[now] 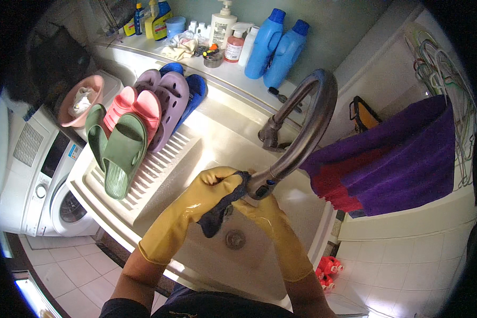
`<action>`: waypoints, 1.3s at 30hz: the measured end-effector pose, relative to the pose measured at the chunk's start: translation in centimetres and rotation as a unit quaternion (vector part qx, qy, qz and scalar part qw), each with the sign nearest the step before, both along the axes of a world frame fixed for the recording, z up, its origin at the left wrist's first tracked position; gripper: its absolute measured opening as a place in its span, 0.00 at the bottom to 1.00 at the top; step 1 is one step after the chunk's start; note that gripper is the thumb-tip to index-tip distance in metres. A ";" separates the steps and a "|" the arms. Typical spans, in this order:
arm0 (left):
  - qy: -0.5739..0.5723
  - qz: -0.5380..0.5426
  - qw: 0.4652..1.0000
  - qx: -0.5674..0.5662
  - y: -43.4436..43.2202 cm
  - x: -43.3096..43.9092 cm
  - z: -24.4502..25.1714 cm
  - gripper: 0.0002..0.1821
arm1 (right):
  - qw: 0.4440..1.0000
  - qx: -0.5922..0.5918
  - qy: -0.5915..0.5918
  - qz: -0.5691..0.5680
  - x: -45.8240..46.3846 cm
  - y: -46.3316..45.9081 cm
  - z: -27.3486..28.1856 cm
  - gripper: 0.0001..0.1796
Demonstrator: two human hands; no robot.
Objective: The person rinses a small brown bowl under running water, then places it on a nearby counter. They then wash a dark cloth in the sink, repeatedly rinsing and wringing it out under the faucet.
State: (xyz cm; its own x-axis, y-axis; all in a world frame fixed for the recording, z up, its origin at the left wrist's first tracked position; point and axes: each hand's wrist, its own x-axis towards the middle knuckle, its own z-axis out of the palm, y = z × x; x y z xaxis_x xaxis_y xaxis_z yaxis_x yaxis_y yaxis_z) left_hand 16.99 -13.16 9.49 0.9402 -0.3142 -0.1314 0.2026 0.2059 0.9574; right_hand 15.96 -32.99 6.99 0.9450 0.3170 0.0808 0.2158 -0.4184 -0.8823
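Over the cream-coloured sink basin point(258, 262), my left hand point(212, 187) in a yellow rubber glove is closed around a wet-looking dark cloth point(214, 216). The cloth bunches at my fingers and its lower end hangs down above the drain point(235, 239). My right hand point(264, 212), gloved alike, is just below the spout head of the metal faucet point(318, 119). Its fingertips meet the cloth's right edge. The spout head hides part of that hand, so its grip on the cloth is unclear. Whether water is running is not plain.
Green slippers point(125, 151), pink slippers point(147, 107), purple clogs point(173, 95) and blue slippers point(194, 95) lean on the ribbed washboard. Blue detergent bottles point(264, 43) line the back ledge. A purple towel point(405, 159) hangs at right. A washing machine point(43, 183) stands at left.
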 end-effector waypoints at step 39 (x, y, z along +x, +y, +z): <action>0.120 -0.071 0.989 0.056 3.9 0.2 -7.7 0.07 | 0.951 0.091 0.171 -0.242 -0.5 -5.2 2.6 0.18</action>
